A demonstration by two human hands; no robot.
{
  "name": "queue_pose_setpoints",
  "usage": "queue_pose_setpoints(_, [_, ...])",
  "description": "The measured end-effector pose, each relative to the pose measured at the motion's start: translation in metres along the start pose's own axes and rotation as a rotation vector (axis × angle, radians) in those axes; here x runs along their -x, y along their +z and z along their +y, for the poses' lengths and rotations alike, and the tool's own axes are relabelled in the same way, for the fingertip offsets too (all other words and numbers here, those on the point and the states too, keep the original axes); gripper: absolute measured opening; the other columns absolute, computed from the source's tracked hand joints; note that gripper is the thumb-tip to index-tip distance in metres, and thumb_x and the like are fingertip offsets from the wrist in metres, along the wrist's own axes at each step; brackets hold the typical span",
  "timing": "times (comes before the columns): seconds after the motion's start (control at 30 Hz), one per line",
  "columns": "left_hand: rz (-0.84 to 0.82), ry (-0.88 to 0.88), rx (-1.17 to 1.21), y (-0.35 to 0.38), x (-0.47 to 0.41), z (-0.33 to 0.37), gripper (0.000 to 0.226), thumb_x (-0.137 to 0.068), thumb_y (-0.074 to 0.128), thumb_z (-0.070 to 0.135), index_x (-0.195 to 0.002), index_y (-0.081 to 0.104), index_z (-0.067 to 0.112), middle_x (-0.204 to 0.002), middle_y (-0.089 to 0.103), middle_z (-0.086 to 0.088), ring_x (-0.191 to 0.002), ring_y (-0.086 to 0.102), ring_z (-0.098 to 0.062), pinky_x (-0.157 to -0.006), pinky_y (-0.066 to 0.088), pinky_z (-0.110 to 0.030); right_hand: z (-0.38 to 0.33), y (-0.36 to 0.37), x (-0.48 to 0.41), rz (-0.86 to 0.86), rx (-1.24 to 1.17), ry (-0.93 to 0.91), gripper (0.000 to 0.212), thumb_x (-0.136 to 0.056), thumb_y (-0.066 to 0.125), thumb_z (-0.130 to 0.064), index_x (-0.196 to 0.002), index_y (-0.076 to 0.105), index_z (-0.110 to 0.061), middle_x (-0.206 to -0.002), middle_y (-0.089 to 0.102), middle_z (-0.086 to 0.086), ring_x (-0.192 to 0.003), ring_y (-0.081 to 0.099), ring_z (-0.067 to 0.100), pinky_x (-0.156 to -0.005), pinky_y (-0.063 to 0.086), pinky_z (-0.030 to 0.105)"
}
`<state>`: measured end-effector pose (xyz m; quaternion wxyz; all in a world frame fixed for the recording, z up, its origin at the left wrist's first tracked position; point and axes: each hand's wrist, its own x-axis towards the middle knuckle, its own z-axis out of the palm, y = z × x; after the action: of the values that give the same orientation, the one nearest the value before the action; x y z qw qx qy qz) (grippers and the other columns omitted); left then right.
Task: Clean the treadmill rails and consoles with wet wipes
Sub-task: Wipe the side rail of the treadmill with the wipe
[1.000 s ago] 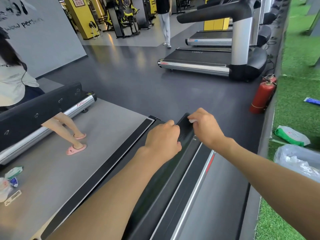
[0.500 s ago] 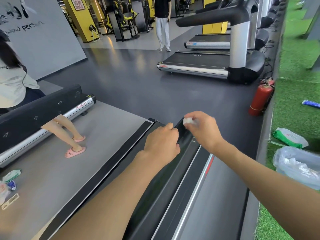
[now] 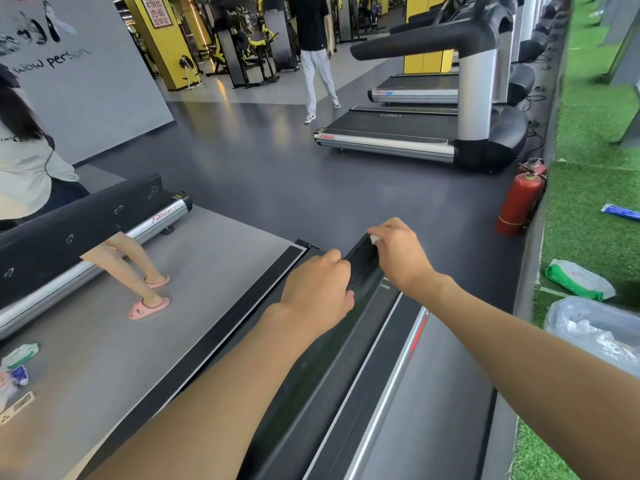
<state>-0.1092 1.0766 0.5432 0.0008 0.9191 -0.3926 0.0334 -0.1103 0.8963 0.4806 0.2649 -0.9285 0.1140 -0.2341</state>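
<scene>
The left hand grips the black handrail near its far end, likely to steady it, while the right hand pinches a wet wipe against the tip.

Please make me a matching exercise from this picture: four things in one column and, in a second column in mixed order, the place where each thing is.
Things
1. fire extinguisher
2. pack of wipes
3. white wipe
4. pink slippers

Places
A. on the feet of the person at the left
B. pinched in the right hand at the far end of the rail
C. lying on the green turf
D. standing on the dark floor, at the turf's edge

Pairs: 1-D, 2-C, 3-B, 4-A
</scene>
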Motion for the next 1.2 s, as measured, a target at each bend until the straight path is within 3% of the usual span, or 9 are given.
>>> queue_pose_setpoints(0.17, [0.021, 0.0, -0.013, 0.003, 0.001, 0.001, 0.025, -0.097, 0.056, 0.032, -0.112, 0.06, 0.013, -0.108, 0.05, 0.001, -0.095, 0.054, -0.022, -0.066, 0.034, -0.031, -0.007, -0.002, 0.013, -0.05, 0.011, -0.197, 0.036, -0.08, 0.045, 0.021, -0.098, 0.071, 0.001, -0.098, 0.06, 0.015, -0.089, 0.054, 0.034, -0.078, 0.051, 0.043])
queue_pose_setpoints(0.33, [0.027, -0.01, 0.009, 0.005, 0.001, 0.001, 0.028, -0.097, 0.056, 0.032, -0.117, 0.061, 0.012, -0.112, 0.053, 0.0, -0.098, 0.055, -0.023, -0.067, 0.035, -0.031, -0.003, -0.006, 0.002, 0.02, -0.08, -0.011, 0.037, -0.082, 0.041, 0.017, -0.094, 0.072, 0.0, -0.097, 0.061, 0.013, -0.09, 0.056, 0.033, -0.079, 0.049, 0.041])
queue_pose_setpoints(0.47, [0.041, -0.01, -0.007, 0.005, 0.002, 0.001, 0.028, -0.098, 0.054, 0.033, -0.116, 0.06, 0.013, -0.112, 0.052, 0.0, -0.099, 0.053, -0.022, -0.067, 0.034, -0.03, -0.013, -0.004, 0.02, -0.054, -0.071, -0.259, 0.042, -0.079, 0.043, 0.019, -0.098, 0.072, -0.004, -0.095, 0.063, 0.01, -0.085, 0.053, 0.028, -0.076, 0.047, 0.036])
queue_pose_setpoints(0.6, [0.046, -0.009, 0.012, 0.005, 0.003, 0.001, 0.027, -0.098, 0.054, 0.032, -0.117, 0.06, 0.013, -0.112, 0.052, 0.0, -0.098, 0.053, -0.021, -0.067, 0.033, -0.03, -0.002, -0.003, 0.003, 0.025, -0.061, -0.015, 0.033, -0.08, 0.04, 0.016, -0.089, 0.068, 0.002, -0.094, 0.061, 0.013, -0.088, 0.053, 0.034, -0.077, 0.049, 0.045])
queue_pose_setpoints(0.73, [0.057, -0.011, -0.005, 0.006, 0.002, 0.002, 0.03, -0.098, 0.054, 0.033, -0.12, 0.059, 0.013, -0.114, 0.052, 0.0, -0.102, 0.055, -0.022, -0.067, 0.033, -0.03, -0.018, -0.001, 0.025, -0.026, -0.078, -0.283, 0.043, -0.075, 0.045, 0.021, -0.096, 0.073, -0.004, -0.093, 0.063, 0.009, -0.083, 0.053, 0.029, -0.074, 0.047, 0.036])
queue_pose_setpoints(0.83, [0.05, -0.017, 0.017, 0.004, 0.002, 0.002, 0.03, -0.097, 0.056, 0.032, -0.12, 0.06, 0.013, -0.115, 0.053, -0.001, -0.1, 0.055, -0.023, -0.068, 0.034, -0.03, -0.006, -0.002, 0.019, 0.057, -0.139, -0.113, 0.04, -0.079, 0.043, 0.019, -0.093, 0.072, -0.004, -0.092, 0.062, 0.009, -0.086, 0.056, 0.03, -0.077, 0.05, 0.039])
queue_pose_setpoints(0.9, [0.04, -0.019, 0.014, 0.003, 0.003, 0.002, 0.029, -0.098, 0.056, 0.032, -0.119, 0.06, 0.013, -0.116, 0.053, -0.001, -0.101, 0.055, -0.024, -0.069, 0.034, -0.03, -0.006, -0.002, 0.02, 0.074, -0.149, -0.066, 0.036, -0.081, 0.045, 0.018, -0.091, 0.071, -0.004, -0.092, 0.06, 0.006, -0.087, 0.057, 0.025, -0.078, 0.05, 0.033])
queue_pose_setpoints(1.0, [0.023, -0.011, 0.002, 0.002, 0.005, 0.002, 0.02, -0.096, 0.054, 0.022, -0.113, 0.06, 0.012, -0.112, 0.052, -0.002, -0.1, 0.055, -0.025, -0.068, 0.034, -0.031, -0.009, -0.001, 0.026, 0.099, -0.248, -0.014, 0.036, -0.082, 0.046, 0.017, -0.088, 0.069, -0.01, -0.093, 0.053, 0.0, -0.08, 0.053, 0.001, -0.07, 0.038, 0.007])
queue_pose_setpoints(1.2, [0.012, -0.003, 0.071, 0.0, 0.01, -0.008, 0.031, -0.093, 0.051, 0.005, -0.122, 0.061, 0.012, -0.119, 0.059, -0.003, -0.101, 0.055, -0.026, -0.077, 0.044, -0.033, -0.018, 0.007, 0.042, 0.145, -0.229, -0.047, 0.037, -0.08, 0.049, 0.017, -0.092, 0.073, -0.009, -0.083, 0.051, -0.004, -0.068, 0.046, 0.008, -0.063, 0.036, 0.007])
